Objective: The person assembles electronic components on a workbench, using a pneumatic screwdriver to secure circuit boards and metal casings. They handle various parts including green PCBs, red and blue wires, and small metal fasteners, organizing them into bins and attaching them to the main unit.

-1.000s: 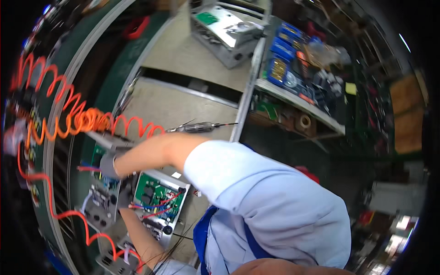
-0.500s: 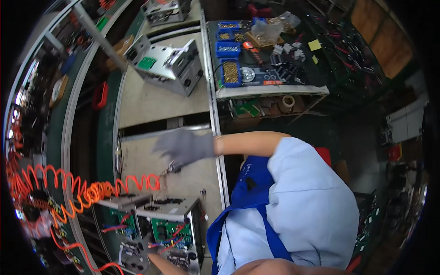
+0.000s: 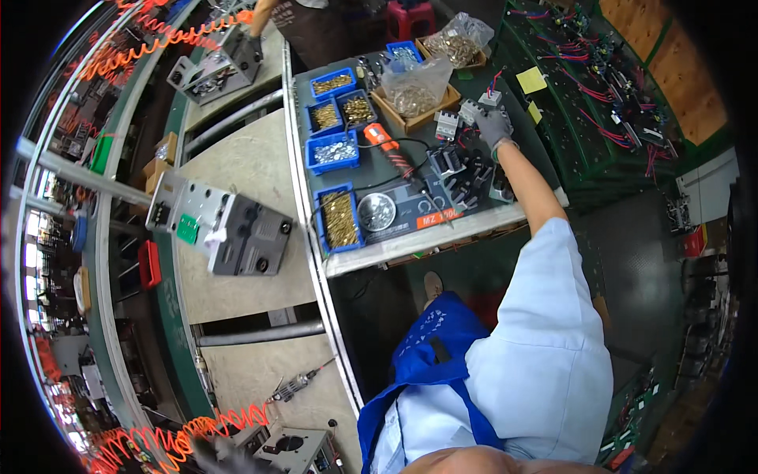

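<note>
My right hand [image 3: 493, 128], in a grey glove, reaches over the bench at the upper right. Its fingers bend down onto a white-grey block [image 3: 471, 111] among similar blocks, and the fingertips are partly hidden. Black parts [image 3: 470, 180] lie just nearer, by the wrist. At the bottom edge, a dark smeared shape beside the orange coiled hose looks like my left hand [image 3: 225, 457]; its fingers cannot be made out. A metal air screwdriver [image 3: 294, 386] lies on the line's board, away from both hands.
Blue bins [image 3: 339, 217] of screws and small metal parts stand along the bench's left side. An orange-handled electric screwdriver [image 3: 388, 148] and a round metal dish [image 3: 377, 212] lie nearby. Left, a metal chassis [image 3: 229, 229] sits on the line. Another person's arm [image 3: 263, 14] shows at the top.
My right hand has left the air screwdriver on the line and swung over to the bench parts. The view has turned toward the bench. The left hand is now lower and smeared.
</note>
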The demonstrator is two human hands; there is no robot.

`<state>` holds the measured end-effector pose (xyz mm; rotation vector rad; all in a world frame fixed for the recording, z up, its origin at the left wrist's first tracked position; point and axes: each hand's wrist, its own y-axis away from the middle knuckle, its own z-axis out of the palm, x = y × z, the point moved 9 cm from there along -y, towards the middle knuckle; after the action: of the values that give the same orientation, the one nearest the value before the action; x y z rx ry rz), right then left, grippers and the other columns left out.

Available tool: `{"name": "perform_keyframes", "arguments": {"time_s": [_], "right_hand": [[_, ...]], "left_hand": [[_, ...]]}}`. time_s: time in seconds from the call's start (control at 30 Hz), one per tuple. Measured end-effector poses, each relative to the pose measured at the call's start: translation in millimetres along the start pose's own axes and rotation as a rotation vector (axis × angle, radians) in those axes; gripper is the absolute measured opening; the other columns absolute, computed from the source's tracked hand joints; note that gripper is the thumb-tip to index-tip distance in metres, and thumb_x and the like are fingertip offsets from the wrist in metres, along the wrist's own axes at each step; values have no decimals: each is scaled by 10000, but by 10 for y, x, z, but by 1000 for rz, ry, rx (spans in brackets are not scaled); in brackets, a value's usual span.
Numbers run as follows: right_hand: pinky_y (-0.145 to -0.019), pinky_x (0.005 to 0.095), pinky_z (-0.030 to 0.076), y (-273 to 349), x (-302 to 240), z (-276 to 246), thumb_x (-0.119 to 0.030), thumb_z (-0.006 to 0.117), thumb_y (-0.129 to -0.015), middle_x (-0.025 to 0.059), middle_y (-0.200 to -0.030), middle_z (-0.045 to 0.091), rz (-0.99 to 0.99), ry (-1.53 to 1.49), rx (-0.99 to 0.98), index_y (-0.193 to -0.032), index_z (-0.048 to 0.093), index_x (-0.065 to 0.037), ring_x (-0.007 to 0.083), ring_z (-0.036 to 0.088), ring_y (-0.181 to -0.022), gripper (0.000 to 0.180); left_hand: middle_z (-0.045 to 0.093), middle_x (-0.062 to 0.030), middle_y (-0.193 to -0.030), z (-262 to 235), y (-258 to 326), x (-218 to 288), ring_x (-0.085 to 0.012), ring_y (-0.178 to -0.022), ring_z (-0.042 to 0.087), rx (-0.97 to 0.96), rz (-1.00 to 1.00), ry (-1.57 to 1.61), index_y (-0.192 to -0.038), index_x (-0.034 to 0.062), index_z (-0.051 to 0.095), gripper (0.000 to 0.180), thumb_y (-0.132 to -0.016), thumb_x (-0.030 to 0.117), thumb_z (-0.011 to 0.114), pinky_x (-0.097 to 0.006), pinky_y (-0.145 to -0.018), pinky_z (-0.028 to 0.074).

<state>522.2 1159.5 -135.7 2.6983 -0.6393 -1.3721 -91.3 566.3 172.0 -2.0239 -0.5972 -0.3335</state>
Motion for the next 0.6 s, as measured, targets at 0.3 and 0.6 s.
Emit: {"name": "perform_keyframes", "arguments": {"time_s": [0.3, 0.6], "right_hand": [[-922, 472, 459, -1210, 251, 417, -642, 646, -687, 313, -1268, 484, 247, 506, 11, -1341, 327, 39, 370, 539, -1152, 997], [-856, 405, 494, -790, 39, -175, -363, 754, -694, 212, -1099, 609, -254, -165, 286, -1196, 478, 5, 327, 626, -977, 681]], "left_hand": [[499, -231, -1261, 5510, 1275, 3587, -389, -1165, 480, -1052, 464, 528, -1341, 3, 396, 783, -730, 317, 773, -432, -992, 389], [553, -205, -1064, 7417, 2195, 4158, -385, -976, 593, -1320, 168, 221, -1117, 68, 438, 680, -627, 368, 801, -447, -804, 500]]}}
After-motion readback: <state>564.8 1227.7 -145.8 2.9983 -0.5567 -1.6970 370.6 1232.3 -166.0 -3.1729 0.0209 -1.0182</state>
